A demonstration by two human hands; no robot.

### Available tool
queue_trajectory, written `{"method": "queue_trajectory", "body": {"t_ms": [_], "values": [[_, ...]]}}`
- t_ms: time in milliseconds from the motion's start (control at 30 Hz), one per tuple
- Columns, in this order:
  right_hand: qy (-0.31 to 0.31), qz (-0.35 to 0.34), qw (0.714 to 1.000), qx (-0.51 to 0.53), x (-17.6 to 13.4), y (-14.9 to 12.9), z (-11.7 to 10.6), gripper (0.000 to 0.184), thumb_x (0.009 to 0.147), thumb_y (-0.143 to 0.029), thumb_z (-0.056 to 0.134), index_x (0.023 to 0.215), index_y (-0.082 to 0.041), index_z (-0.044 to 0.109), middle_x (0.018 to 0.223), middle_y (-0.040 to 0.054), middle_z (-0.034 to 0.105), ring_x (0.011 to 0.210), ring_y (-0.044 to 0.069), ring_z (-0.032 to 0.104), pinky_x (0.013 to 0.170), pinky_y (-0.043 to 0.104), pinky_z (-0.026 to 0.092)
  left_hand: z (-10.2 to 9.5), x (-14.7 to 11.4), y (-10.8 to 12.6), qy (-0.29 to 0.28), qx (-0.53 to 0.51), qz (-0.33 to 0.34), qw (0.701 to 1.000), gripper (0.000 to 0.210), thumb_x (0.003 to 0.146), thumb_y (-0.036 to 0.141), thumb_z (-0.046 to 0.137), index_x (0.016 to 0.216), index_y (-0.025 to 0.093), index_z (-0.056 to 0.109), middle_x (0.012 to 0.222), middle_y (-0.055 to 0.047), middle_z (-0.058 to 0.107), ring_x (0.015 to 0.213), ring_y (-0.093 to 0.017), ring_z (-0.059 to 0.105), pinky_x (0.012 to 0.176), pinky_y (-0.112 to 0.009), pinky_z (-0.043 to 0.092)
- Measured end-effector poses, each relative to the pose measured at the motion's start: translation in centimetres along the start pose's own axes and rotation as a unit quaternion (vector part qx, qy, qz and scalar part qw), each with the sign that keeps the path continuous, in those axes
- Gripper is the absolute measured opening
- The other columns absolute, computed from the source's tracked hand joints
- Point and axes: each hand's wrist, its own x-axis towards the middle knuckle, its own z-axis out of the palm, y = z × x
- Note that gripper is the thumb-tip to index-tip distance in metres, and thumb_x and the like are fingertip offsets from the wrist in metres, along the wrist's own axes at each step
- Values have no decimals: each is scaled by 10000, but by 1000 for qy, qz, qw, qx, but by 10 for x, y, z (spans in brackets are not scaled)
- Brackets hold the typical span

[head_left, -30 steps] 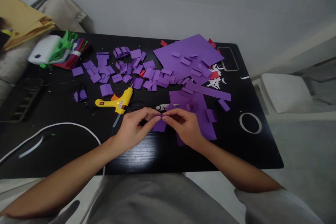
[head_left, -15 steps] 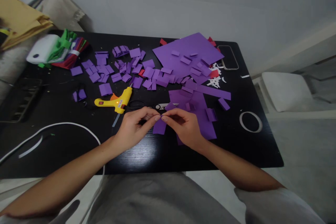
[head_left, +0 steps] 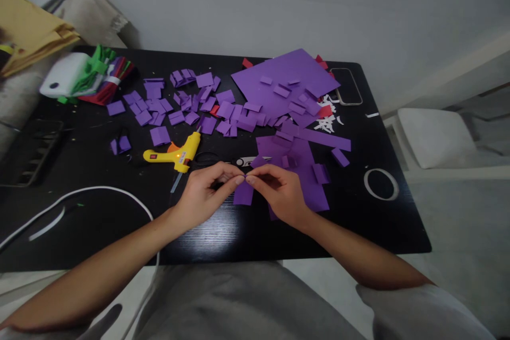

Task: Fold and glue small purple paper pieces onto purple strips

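- Fingertips of both hands have drawn a little closer together since the earliest frame, and the small purple paper piece (head_left: pixel 243 194) hanging below them reaches slightly nearer the tabletop's (head_left: pixel 358 234) near edge. I judge the work is now on its upper edge, perhaps a crease being pressed.
- At the far left corner, a bundle of green and red strips (head_left: pixel 95 71) lies where it was.
- Toward the left edge, the white cord (head_left: pixel 99 187) curves in an arc and drops over the near edge.
- Small purple folded pieces (head_left: pixel 160 136) lie scattered between the far left corner and the middle; no clear change among them.
- Just left of the middle, the yellow glue gun (head_left: pixel 187 150) lies untouched, nozzle toward the far edge.
- Left hand (head_left: pixel 203 190): thumb and forefinger pinched together on the paper piece, which is near the middle of the near edge.
- Scissors (head_left: pixel 244 162) lie just beyond the fingers, partly hidden.
- Right hand (head_left: pixel 282 191): likewise pinched on the paper, fingertips almost meeting the left's; how tightly I cannot tell.
- Under and beside it, a purple sheet (head_left: pixel 316 194) lies flat.
- Near the right edge, a pale ring (head_left: pixel 396 188) rests alone.
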Motion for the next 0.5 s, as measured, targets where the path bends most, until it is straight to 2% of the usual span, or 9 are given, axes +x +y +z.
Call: {"method": "queue_trajectory", "body": {"t_ms": [133,267,500], "values": [[8,1,1000,6,1,-1,0,114,867,-346,833,876,-240,794,862,13,810,807,180,761,769,311,626,1,-1,-2,-9,-32,-36,999,116,963,282,725,1046,202,707,818,15,729,725,-106,691,680,-194,554],[13,8,1000,22,3,-1,-1,119,872,-343,826,872,-237,771,868,16,791,828,181,755,806,325,636,1,-2,-5,-11,-26,-50,998,112,961,298,726,1013,200,707,768,22,715,690,-107,680,635,-190,540],[-22,26,998,46,3,2,-1,233,841,-445,852,906,-237,766,897,28,783,857,193,746,802,338,632,0,1,-2,-6,9,9,1000,51,953,225,729,990,190,730,791,21,749,694,-96,702,666,-181,559]]}}
